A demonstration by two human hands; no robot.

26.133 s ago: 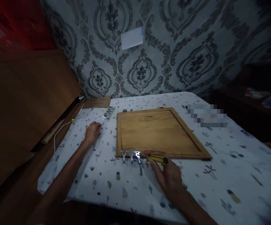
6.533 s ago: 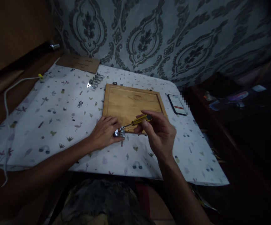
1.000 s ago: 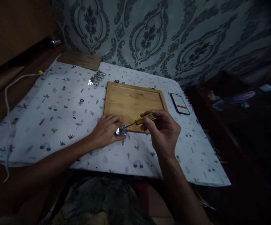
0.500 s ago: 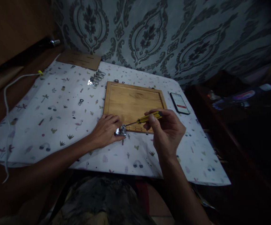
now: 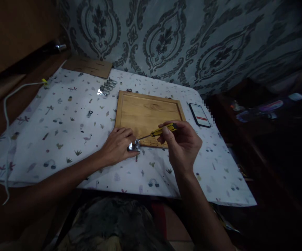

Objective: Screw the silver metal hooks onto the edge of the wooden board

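My right hand (image 5: 183, 144) grips a screwdriver (image 5: 163, 129) by its yellow-and-black handle. The thin shaft slopes down to the left, and its tip meets a small shiny metal fitting (image 5: 134, 145). My left hand (image 5: 119, 146) pinches that metal fitting at the near left corner of a wooden board (image 5: 151, 109). The board has a raised rim and a row of small dark holes along its near edge. Fingers hide part of the fitting, so its exact kind does not show.
Several similar metal pieces (image 5: 109, 86) lie in a row behind the board, left of it. A small loose piece (image 5: 89, 114) rests on the patterned cloth (image 5: 62, 132). A phone (image 5: 200, 115) is on the right, cardboard (image 5: 88, 66) at the back left, a white cable (image 5: 6, 115) at the left edge.
My right hand and the screwdriver handle have shifted slightly left, with the tip still at the metal fitting. My left hand has stayed in place.
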